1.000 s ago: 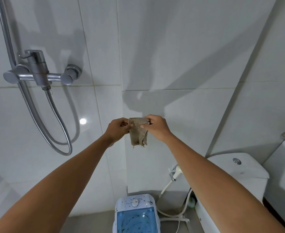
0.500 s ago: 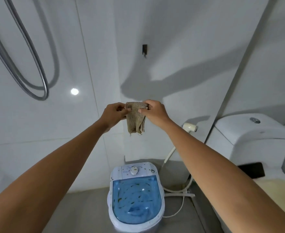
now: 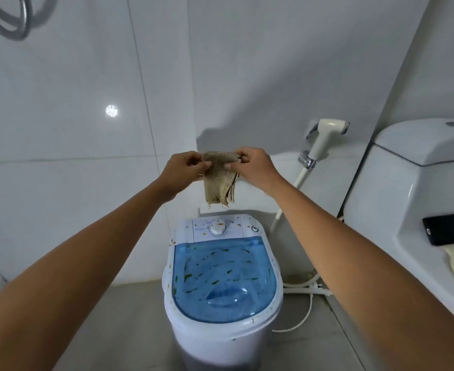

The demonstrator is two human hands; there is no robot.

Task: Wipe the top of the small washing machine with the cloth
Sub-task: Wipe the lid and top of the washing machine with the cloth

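Note:
A small white washing machine (image 3: pixel 221 328) stands on the floor below me, with a blue see-through lid (image 3: pixel 224 277) flecked with green and orange bits and a white dial (image 3: pixel 218 227) on its rear panel. A beige knitted cloth (image 3: pixel 220 183) hangs folded in the air above the machine's back edge. My left hand (image 3: pixel 184 171) pinches its top left corner and my right hand (image 3: pixel 255 167) pinches its top right corner. Both arms are stretched out in front of me.
A white toilet (image 3: pixel 413 199) stands at the right with a black phone (image 3: pixel 450 231) on it. A bidet sprayer (image 3: pixel 324 137) hangs on the tiled wall, its hose and a cable running along the floor. A shower hose (image 3: pixel 11 20) loops at top left.
The view has tilted down, so the whole washing machine lid shows and the shower tap has left the frame. Both hands still hold the cloth between them, lower and nearer the machine.

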